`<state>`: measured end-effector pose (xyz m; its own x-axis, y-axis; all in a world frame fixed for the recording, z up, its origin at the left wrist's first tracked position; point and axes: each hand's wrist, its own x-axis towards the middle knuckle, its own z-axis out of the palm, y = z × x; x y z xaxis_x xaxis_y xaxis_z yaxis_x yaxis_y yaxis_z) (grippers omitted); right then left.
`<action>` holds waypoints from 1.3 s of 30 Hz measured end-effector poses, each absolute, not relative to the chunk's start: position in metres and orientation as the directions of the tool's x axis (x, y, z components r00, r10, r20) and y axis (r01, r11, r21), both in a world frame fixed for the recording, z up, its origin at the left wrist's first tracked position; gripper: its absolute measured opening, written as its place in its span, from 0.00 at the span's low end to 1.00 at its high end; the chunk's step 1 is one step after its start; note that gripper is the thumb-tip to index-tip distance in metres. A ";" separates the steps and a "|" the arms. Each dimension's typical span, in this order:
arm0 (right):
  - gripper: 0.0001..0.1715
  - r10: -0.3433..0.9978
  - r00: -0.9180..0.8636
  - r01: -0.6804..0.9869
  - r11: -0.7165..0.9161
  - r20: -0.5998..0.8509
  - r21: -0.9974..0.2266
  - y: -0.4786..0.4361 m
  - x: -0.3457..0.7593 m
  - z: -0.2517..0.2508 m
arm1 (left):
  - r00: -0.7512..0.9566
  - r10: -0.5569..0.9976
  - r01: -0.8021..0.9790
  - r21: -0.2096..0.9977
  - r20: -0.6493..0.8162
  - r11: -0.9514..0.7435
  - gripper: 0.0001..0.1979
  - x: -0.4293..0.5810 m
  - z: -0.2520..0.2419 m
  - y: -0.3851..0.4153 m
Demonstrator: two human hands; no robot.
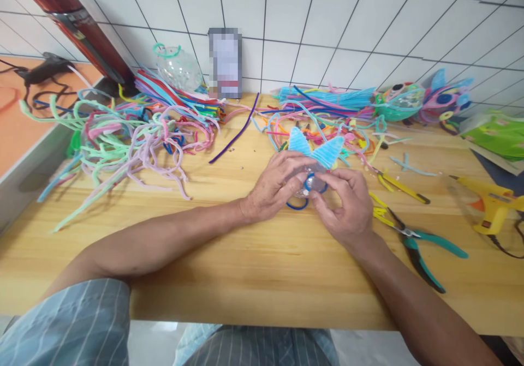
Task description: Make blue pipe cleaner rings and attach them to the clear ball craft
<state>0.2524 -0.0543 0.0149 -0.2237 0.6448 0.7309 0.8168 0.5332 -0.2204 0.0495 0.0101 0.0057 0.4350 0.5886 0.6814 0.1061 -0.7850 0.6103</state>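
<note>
Between my hands is a small clear plastic piece (303, 189), part of a craft figure with two light-blue pipe-cleaner fins (327, 152) rising at its far side. A dark-blue pipe-cleaner ring (316, 183) sits on its near face, and a dark-blue loop (297, 203) shows just below. My left hand (278, 183) is closed around the left side, thumb at the ring. With thumb and fingertips, my right hand (346, 199) grips the right edge by the ring. Fingers hide much of the clear body.
Tangled pipe cleaners (135, 142) spread at left. Pliers (409, 234), a yellow craft knife (405, 187) and a glue gun (491, 199) lie at right. Finished-looking colourful figures (399, 101) stand by the wall. A phone (227, 63) leans there, with a red flask (77, 28) farther left.
</note>
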 end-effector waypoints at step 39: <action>0.26 0.661 -0.195 0.823 0.512 0.725 -0.245 -0.053 0.257 0.011 | 0.387 0.583 0.066 0.610 0.714 -0.790 0.20 0.042 -0.004 -0.002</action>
